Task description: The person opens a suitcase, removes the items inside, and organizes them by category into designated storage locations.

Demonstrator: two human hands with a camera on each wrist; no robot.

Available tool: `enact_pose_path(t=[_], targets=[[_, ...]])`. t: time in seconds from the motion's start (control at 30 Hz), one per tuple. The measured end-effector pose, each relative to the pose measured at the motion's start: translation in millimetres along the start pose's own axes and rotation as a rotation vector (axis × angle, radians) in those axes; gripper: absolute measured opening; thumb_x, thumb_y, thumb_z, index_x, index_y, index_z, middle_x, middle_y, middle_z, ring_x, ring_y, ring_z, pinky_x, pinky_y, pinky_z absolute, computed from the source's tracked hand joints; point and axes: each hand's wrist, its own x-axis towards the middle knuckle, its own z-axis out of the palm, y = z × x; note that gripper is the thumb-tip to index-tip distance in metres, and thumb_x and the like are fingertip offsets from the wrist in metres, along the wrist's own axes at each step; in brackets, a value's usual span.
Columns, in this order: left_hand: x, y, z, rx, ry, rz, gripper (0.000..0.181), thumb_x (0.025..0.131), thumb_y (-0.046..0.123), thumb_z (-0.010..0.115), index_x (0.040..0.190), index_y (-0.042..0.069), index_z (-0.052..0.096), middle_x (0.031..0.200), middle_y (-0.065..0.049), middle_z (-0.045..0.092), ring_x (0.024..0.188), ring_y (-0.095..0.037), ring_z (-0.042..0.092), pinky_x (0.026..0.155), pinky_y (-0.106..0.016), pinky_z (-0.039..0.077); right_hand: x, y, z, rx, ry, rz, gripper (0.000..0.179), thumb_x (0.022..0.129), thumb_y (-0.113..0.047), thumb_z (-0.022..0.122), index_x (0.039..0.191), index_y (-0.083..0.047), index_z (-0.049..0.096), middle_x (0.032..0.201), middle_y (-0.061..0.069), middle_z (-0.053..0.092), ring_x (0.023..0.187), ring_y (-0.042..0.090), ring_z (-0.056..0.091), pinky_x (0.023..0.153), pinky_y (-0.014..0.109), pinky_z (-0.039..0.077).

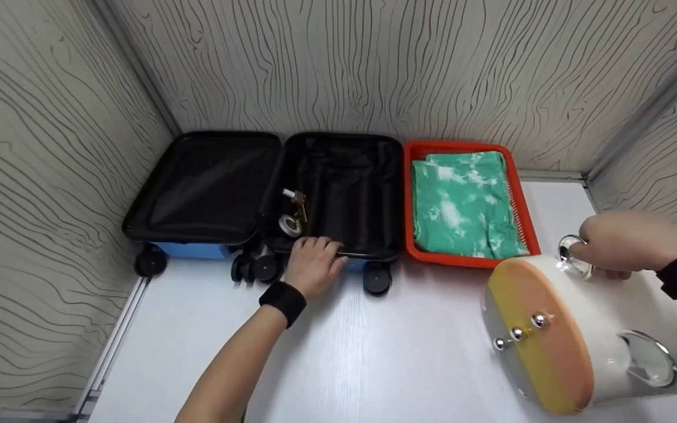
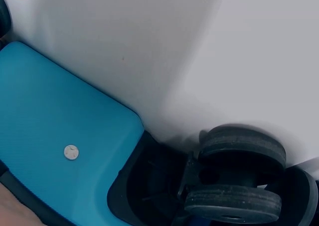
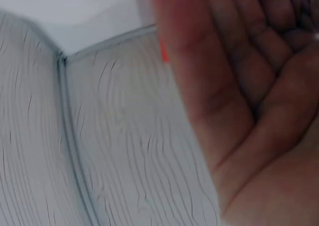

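My left hand (image 1: 314, 267) holds the front rim of an open suitcase (image 1: 356, 194), fingers over the edge and thumb outside. The suitcase has a black interior and a blue shell (image 2: 65, 131). A round silver piece (image 1: 290, 225) and a small white-and-brown piece (image 1: 295, 196) lie inside its left side. At the right, my right hand (image 1: 609, 241) grips the chrome handle (image 1: 566, 244) of a white rounded case (image 1: 620, 311). The case is tilted, its end striped orange, yellow and grey with silver knobs (image 1: 516, 333). The right wrist view shows my curled fingers (image 3: 199, 71), but not the handle.
A red basket (image 1: 409, 205) with folded green-and-white cloth (image 1: 462, 205) stands right of the suitcase. The suitcase's other half (image 1: 209, 182) lies open at left. Black wheels (image 1: 377, 279) jut out in front. Wood-grain walls (image 1: 291, 64) enclose the white table (image 1: 338, 352).
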Motion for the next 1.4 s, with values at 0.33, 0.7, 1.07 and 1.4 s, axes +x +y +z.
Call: enact_pose_path(t=[0.33, 0.7, 1.07, 1.4], targets=[[-4.1, -1.0, 3.1, 0.005, 0.042, 0.025, 0.043, 0.107, 0.05, 0.046, 0.128, 0.019, 0.067, 0.121, -0.004, 0.066, 0.113, -0.03, 0.06, 0.104, -0.05, 0.04, 9.3, -41.4, 10.4, 0.112, 0.087, 0.051, 0.042, 0.099, -0.032, 0.045, 0.062, -0.015, 0.058, 0.054, -0.002, 0.059, 0.053, 0.017, 0.057, 0.049, 0.036, 0.037], [-5.3, -2.0, 2.1, 0.015, 0.019, 0.01, 0.044, 0.107, 0.051, 0.044, 0.129, 0.02, 0.066, 0.122, -0.004, 0.065, 0.115, -0.03, 0.059, 0.105, -0.05, 0.039, 27.3, -64.5, 5.1, 0.182, 0.145, 0.089, 0.043, 0.096, -0.028, 0.043, 0.058, -0.015, 0.059, 0.051, 0.001, 0.058, 0.051, 0.02, 0.058, 0.045, 0.035, 0.035], [-5.8, -1.9, 6.9, 0.018, 0.043, 0.028, 0.044, 0.107, 0.051, 0.045, 0.129, 0.02, 0.067, 0.121, -0.003, 0.066, 0.114, -0.029, 0.06, 0.104, -0.051, 0.04, 45.0, -79.9, 0.6, 0.2, 0.204, 0.079, 0.043, 0.096, -0.028, 0.046, 0.055, -0.016, 0.053, 0.05, 0.002, 0.055, 0.048, 0.021, 0.055, 0.046, 0.032, 0.031], [-8.3, -3.0, 9.5, 0.026, 0.018, 0.024, 0.045, 0.107, 0.051, 0.044, 0.132, 0.02, 0.065, 0.124, -0.004, 0.065, 0.116, -0.029, 0.06, 0.106, -0.05, 0.04, 38.5, -64.8, 2.7, 0.27, 0.167, 0.047, 0.073, 0.1, -0.071, 0.036, 0.076, -0.012, 0.07, 0.067, 0.0, 0.068, 0.064, 0.018, 0.064, 0.057, 0.037, 0.043]])
